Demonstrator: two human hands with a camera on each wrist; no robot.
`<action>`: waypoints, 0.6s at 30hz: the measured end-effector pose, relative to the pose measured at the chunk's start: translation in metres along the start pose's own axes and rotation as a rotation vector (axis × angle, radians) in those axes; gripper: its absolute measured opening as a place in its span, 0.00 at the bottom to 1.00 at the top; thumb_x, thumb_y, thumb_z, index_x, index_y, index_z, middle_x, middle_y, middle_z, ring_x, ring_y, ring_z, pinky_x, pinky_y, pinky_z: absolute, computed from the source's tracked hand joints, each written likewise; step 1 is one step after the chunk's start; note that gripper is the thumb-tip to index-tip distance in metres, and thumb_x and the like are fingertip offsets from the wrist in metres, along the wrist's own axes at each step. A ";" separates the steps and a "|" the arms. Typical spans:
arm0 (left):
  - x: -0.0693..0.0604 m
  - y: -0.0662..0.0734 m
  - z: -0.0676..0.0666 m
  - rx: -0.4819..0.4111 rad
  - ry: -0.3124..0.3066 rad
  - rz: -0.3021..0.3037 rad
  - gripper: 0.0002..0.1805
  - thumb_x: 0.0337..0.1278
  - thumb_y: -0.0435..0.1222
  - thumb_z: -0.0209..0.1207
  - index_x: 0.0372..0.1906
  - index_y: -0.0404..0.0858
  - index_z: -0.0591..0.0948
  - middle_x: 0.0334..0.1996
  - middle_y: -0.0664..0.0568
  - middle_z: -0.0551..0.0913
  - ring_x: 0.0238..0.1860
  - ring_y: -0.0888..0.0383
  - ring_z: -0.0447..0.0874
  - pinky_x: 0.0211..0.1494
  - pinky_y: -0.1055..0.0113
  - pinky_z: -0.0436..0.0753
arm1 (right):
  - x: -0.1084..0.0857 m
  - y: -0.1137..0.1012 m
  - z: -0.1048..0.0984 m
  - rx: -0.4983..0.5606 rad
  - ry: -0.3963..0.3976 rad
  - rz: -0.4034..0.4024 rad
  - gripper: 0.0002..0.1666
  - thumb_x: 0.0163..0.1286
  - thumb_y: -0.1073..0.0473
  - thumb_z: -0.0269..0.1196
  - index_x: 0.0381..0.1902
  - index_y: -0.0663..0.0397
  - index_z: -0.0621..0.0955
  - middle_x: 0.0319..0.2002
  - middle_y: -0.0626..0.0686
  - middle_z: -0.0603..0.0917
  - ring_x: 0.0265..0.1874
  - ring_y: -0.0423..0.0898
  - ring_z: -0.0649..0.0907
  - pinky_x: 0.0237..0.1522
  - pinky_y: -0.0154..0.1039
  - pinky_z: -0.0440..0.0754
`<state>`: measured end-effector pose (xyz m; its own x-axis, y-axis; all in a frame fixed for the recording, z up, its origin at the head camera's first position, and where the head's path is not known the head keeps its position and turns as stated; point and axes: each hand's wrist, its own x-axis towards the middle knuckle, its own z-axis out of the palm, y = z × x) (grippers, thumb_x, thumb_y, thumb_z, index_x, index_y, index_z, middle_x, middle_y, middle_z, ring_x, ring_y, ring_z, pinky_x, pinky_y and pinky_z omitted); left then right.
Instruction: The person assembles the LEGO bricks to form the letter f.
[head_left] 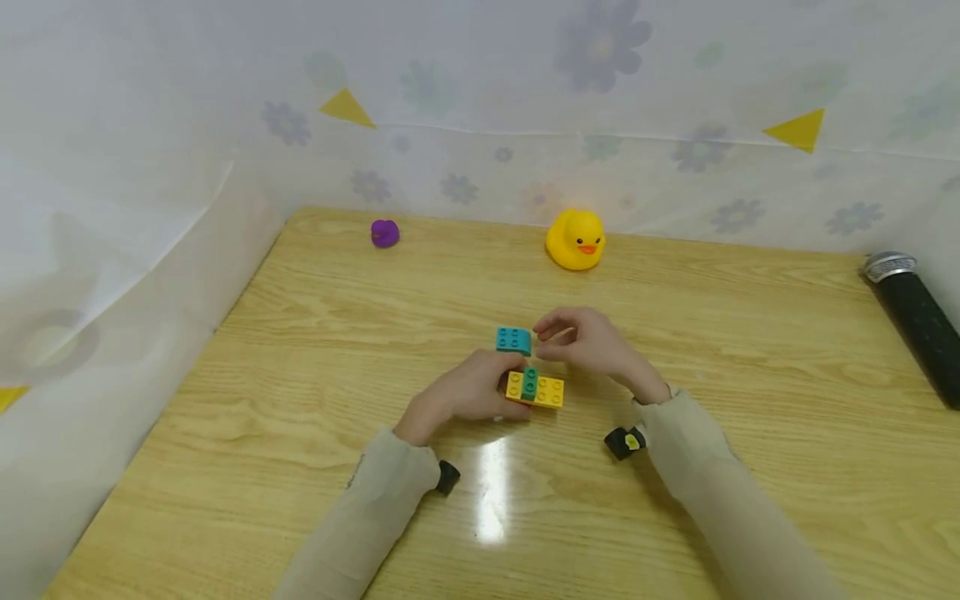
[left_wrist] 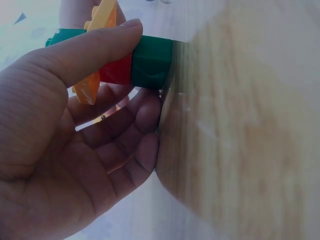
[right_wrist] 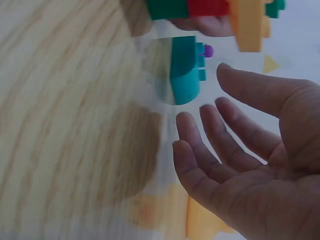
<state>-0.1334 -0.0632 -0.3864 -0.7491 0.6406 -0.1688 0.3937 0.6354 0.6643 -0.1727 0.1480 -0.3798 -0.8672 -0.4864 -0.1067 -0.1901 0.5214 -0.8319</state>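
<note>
My left hand (head_left: 480, 387) grips a stack of toy building blocks (head_left: 551, 392) between thumb and fingers. The left wrist view shows its layers: a green block (left_wrist: 152, 60) at the tabletop, a red block (left_wrist: 116, 71), a long yellow block (left_wrist: 89, 90) and a small green block (left_wrist: 69, 35) on top. A teal block (head_left: 513, 340) with one rounded end lies on the table just beyond the stack, studs up. My right hand (head_left: 588, 342) is beside it, fingers loosely bent, apart from the teal block (right_wrist: 184, 72) and holding nothing.
A yellow rubber duck (head_left: 576, 240) and a small purple duck (head_left: 385, 234) stand along the table's back edge, before a flowered sheet (head_left: 465, 75). A black microphone (head_left: 918, 321) lies at the far right of the wooden table (head_left: 300, 333).
</note>
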 end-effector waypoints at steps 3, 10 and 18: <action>0.000 0.000 0.000 -0.003 -0.002 0.002 0.24 0.50 0.45 0.70 0.51 0.40 0.76 0.43 0.56 0.80 0.40 0.62 0.75 0.47 0.69 0.74 | 0.007 0.005 0.001 -0.034 -0.008 0.018 0.21 0.61 0.63 0.68 0.51 0.64 0.78 0.47 0.61 0.81 0.40 0.52 0.84 0.47 0.47 0.80; -0.002 0.000 -0.001 -0.010 0.000 0.020 0.28 0.51 0.44 0.70 0.55 0.39 0.75 0.48 0.52 0.80 0.43 0.60 0.76 0.49 0.66 0.75 | 0.019 0.007 0.006 -0.079 -0.035 0.026 0.28 0.56 0.61 0.72 0.54 0.62 0.77 0.50 0.60 0.80 0.41 0.50 0.81 0.47 0.45 0.79; -0.002 -0.001 -0.001 -0.014 0.007 0.033 0.26 0.51 0.43 0.70 0.53 0.38 0.76 0.46 0.52 0.80 0.42 0.60 0.75 0.48 0.66 0.75 | 0.028 0.004 0.012 -0.189 -0.059 -0.039 0.24 0.57 0.62 0.71 0.51 0.59 0.80 0.44 0.56 0.81 0.29 0.46 0.75 0.35 0.39 0.73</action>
<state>-0.1326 -0.0656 -0.3862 -0.7398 0.6578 -0.1414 0.4108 0.6081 0.6793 -0.1922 0.1281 -0.3932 -0.8301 -0.5462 -0.1126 -0.3110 0.6210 -0.7195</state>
